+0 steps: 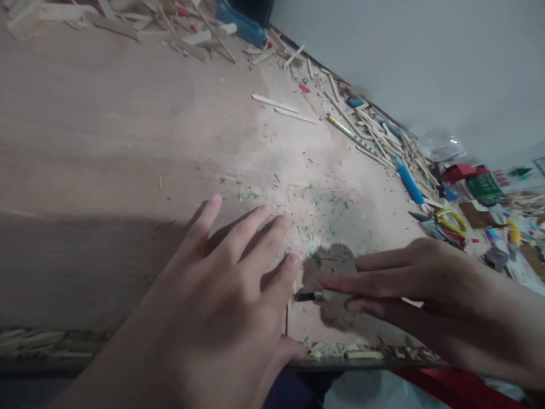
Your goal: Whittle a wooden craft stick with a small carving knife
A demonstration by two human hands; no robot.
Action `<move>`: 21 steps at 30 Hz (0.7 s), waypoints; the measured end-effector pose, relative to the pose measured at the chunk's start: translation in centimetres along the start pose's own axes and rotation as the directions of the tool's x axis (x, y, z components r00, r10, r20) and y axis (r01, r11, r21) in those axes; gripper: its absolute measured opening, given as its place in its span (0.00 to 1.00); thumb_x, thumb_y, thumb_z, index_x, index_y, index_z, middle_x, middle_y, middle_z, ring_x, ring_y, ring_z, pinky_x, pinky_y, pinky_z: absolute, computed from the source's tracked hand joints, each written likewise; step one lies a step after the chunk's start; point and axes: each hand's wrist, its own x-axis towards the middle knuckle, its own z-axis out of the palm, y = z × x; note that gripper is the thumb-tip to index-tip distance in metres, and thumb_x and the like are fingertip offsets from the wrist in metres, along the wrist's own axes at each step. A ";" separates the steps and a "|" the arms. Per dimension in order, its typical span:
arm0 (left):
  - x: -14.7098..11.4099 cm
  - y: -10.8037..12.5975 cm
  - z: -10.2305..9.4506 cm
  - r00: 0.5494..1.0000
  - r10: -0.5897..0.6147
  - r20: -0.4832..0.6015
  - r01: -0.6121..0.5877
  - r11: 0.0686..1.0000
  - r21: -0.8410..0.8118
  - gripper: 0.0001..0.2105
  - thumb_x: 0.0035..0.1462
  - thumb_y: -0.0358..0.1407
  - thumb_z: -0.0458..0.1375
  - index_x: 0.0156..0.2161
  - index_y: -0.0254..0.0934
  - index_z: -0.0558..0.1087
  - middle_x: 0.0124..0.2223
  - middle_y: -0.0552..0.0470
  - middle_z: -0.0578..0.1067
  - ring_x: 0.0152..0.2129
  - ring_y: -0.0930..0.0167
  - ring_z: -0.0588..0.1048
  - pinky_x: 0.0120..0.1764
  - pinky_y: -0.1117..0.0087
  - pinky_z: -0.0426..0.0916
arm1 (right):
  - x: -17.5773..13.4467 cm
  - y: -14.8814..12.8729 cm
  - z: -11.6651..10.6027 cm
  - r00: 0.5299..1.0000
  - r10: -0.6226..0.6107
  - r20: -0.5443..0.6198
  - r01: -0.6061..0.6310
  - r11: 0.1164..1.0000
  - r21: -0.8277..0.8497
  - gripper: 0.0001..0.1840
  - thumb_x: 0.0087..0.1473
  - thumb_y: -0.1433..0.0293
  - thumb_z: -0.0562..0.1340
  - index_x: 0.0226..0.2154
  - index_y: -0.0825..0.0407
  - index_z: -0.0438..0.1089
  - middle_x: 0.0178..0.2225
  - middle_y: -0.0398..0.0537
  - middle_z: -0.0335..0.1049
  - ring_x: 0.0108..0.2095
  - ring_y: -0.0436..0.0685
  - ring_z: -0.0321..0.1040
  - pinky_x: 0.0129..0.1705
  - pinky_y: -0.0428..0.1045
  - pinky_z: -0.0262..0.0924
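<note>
My left hand (230,284) lies with fingers spread over the wooden tabletop, palm down. By its thumb a thin dark line (286,319) shows, perhaps a narrow strip's edge; most of what lies under the palm is hidden. My right hand (409,284) is closed around a small craft knife (307,296). Its short dark blade and metal collar point left, close to the left thumb, while the fingers cover most of the handle. Green and dark shavings (315,255) are scattered on the wood between and beyond both hands.
Two flat wooden sticks (293,112) lie farther back. A gold patterned pencil (351,135), a blue tube-like piece (409,180) and yellow-handled pliers (451,221) line the right side beside piled wood strips (383,133). Wood scraps (128,25) heap at the far left. Debris fills the front edge.
</note>
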 end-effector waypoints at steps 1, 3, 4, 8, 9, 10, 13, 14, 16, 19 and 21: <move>0.0 0.0 -0.1 1.000 -0.005 0.006 0.005 1.000 0.006 0.25 0.60 0.55 0.70 0.57 0.46 0.83 0.71 0.48 0.75 0.68 0.47 0.72 0.76 0.33 0.57 | 0.2 0.3 -0.3 1.000 -0.015 0.026 0.014 1.000 0.014 0.24 0.77 0.69 0.62 0.71 0.37 0.70 0.39 0.40 0.79 0.36 0.45 0.78 0.35 0.40 0.66; 0.1 -0.1 -0.3 1.000 0.001 0.016 -0.001 1.000 0.007 0.25 0.60 0.54 0.70 0.57 0.44 0.83 0.71 0.47 0.75 0.67 0.46 0.72 0.75 0.31 0.58 | 0.6 0.9 -1.0 0.997 -0.056 0.052 0.058 0.998 -0.022 0.24 0.78 0.67 0.62 0.71 0.36 0.70 0.35 0.39 0.75 0.31 0.46 0.72 0.30 0.43 0.60; 0.1 -0.1 -0.3 1.000 0.016 0.016 -0.016 1.000 -0.001 0.25 0.60 0.54 0.70 0.57 0.44 0.83 0.71 0.47 0.75 0.67 0.46 0.73 0.74 0.31 0.59 | 0.8 1.2 -1.3 0.995 -0.082 0.057 0.085 0.995 -0.055 0.24 0.78 0.67 0.61 0.71 0.36 0.70 0.34 0.39 0.74 0.30 0.47 0.69 0.29 0.44 0.57; 0.0 -0.1 -0.2 1.000 0.022 0.001 -0.022 0.999 -0.026 0.27 0.58 0.54 0.71 0.58 0.44 0.82 0.70 0.47 0.76 0.67 0.47 0.73 0.74 0.32 0.59 | 1.3 2.2 -1.9 0.983 -0.126 0.137 0.125 0.992 0.020 0.24 0.78 0.70 0.61 0.71 0.36 0.70 0.49 0.42 0.82 0.40 0.47 0.77 0.35 0.42 0.62; 0.0 0.0 -0.2 1.000 0.007 -0.006 -0.007 1.000 -0.027 0.27 0.57 0.54 0.72 0.58 0.44 0.82 0.70 0.47 0.76 0.67 0.48 0.73 0.75 0.32 0.59 | 1.3 2.4 -1.8 0.981 -0.126 0.146 0.115 0.990 0.079 0.24 0.77 0.70 0.62 0.70 0.37 0.72 0.52 0.43 0.83 0.44 0.46 0.79 0.38 0.41 0.64; 0.0 0.1 -0.2 1.000 -0.002 -0.020 0.002 1.000 -0.030 0.28 0.56 0.53 0.73 0.58 0.44 0.82 0.70 0.48 0.76 0.68 0.49 0.73 0.75 0.32 0.58 | 1.4 2.5 -1.7 0.983 -0.117 0.144 0.098 0.986 0.134 0.23 0.76 0.70 0.64 0.69 0.38 0.73 0.53 0.43 0.83 0.46 0.46 0.80 0.40 0.40 0.66; 0.0 0.2 -0.5 1.000 -0.030 0.002 0.030 0.999 -0.029 0.27 0.57 0.53 0.73 0.58 0.46 0.81 0.71 0.49 0.75 0.69 0.52 0.72 0.75 0.32 0.58 | 1.4 2.8 -1.1 0.992 -0.064 0.106 0.039 0.973 0.226 0.22 0.74 0.69 0.67 0.67 0.39 0.76 0.50 0.43 0.86 0.45 0.47 0.83 0.43 0.39 0.69; 0.0 0.2 -0.6 0.999 -0.022 0.025 0.022 0.999 -0.027 0.26 0.59 0.53 0.71 0.59 0.46 0.81 0.71 0.49 0.75 0.70 0.53 0.71 0.75 0.32 0.59 | 1.4 2.8 -0.9 0.994 -0.049 0.099 0.024 0.971 0.238 0.22 0.74 0.69 0.67 0.67 0.38 0.76 0.49 0.43 0.87 0.45 0.48 0.83 0.44 0.40 0.70; 0.0 0.1 -0.7 0.998 0.000 0.055 0.001 1.000 -0.023 0.21 0.67 0.52 0.65 0.59 0.46 0.80 0.72 0.48 0.74 0.72 0.54 0.69 0.74 0.31 0.59 | 1.3 2.9 -0.5 0.995 -0.043 0.091 0.019 0.968 0.250 0.24 0.73 0.72 0.67 0.67 0.39 0.75 0.50 0.42 0.87 0.44 0.47 0.84 0.45 0.39 0.71; 0.0 -0.3 -0.6 0.997 0.022 0.079 -0.022 1.000 -0.008 0.18 0.74 0.47 0.54 0.59 0.45 0.80 0.72 0.46 0.73 0.72 0.54 0.68 0.72 0.29 0.62 | 1.2 2.9 -0.2 0.997 -0.055 0.053 0.042 0.973 0.227 0.24 0.71 0.75 0.68 0.65 0.42 0.77 0.49 0.43 0.87 0.46 0.47 0.84 0.45 0.38 0.71; 0.1 -0.5 -0.4 0.997 0.039 0.063 -0.039 0.999 -0.002 0.20 0.74 0.46 0.51 0.60 0.44 0.80 0.72 0.45 0.74 0.71 0.53 0.69 0.71 0.27 0.63 | 0.9 2.7 -0.1 0.999 -0.053 0.012 0.050 0.982 0.181 0.21 0.71 0.73 0.69 0.63 0.43 0.79 0.47 0.44 0.87 0.45 0.48 0.85 0.43 0.38 0.72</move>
